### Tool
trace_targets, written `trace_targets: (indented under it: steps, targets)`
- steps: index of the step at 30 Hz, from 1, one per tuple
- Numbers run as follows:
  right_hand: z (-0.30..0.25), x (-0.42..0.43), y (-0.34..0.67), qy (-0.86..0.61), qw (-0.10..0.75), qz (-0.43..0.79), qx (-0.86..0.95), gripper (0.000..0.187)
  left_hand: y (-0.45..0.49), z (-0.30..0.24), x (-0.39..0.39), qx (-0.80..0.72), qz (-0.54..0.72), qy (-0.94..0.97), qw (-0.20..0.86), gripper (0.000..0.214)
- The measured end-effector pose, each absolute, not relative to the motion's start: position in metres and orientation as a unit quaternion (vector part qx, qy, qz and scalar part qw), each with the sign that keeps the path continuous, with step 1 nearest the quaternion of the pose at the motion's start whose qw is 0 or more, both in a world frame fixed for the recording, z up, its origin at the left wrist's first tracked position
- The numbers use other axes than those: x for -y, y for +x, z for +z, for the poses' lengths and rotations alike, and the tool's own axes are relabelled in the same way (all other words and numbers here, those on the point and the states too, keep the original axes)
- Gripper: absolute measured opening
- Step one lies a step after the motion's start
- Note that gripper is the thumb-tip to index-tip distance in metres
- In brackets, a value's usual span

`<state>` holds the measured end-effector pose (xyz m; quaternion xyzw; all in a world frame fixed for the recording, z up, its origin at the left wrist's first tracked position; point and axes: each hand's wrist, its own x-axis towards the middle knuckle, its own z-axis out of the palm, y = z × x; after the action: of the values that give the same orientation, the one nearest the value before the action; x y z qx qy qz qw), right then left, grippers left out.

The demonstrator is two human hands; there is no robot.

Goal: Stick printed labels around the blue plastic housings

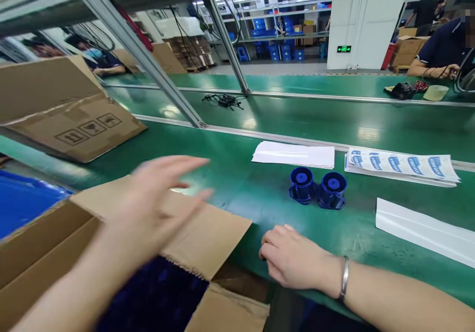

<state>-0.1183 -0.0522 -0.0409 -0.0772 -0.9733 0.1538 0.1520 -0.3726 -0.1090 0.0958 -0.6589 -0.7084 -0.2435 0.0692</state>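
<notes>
My left hand [158, 193], smeared by motion, is held over an open cardboard box [211, 228] with fingers and thumb stretched apart and nothing between them. Inside that box lie dark blue items, too dim to make out. My right hand [289, 258], with a silver bangle at its wrist, rests at the near edge of the green worktop [241, 183]. Its fingers are curled under, so whatever they may hold is hidden. Just beyond it, two blue round housings with flanged bases, a left one [302, 186] and a right one [332, 191], stand upright side by side.
White sheets [293, 155], blue-printed label sheets [403, 166] and a white strip [426, 230] lie on the worktop. A large carton [74, 114] stands at left, near a slanting metal post [148, 70]. Black cables [222, 101] lie farther back; a co-worker [445, 50] sits at far right.
</notes>
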Motion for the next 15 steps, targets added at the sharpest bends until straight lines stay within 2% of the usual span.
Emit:
trace_targets:
  steps: [3, 6, 10, 15]
  targets:
    - [-0.045, 0.052, -0.116, -0.071, 0.175, 0.15, 0.97, 0.011, -0.276, 0.075, 0.059, 0.558, -0.161, -0.814, 0.004, 0.06]
    - [-0.052, 0.05, -0.115, -0.056, 0.193, 0.171, 0.965, 0.016, -0.219, 0.055, 0.028, 0.535, -0.042, -0.842, -0.045, 0.067]
    - [-0.056, 0.046, -0.116, -0.043, 0.195, 0.199, 0.96, 0.021, -0.196, 0.05, 0.015, 0.545, 0.019, -0.838, -0.031, 0.056]
    - [-0.053, 0.045, -0.114, -0.053, 0.194, 0.21, 0.957, 0.014, -0.189, 0.053, 0.002, 0.537, 0.051, -0.842, -0.011, 0.042]
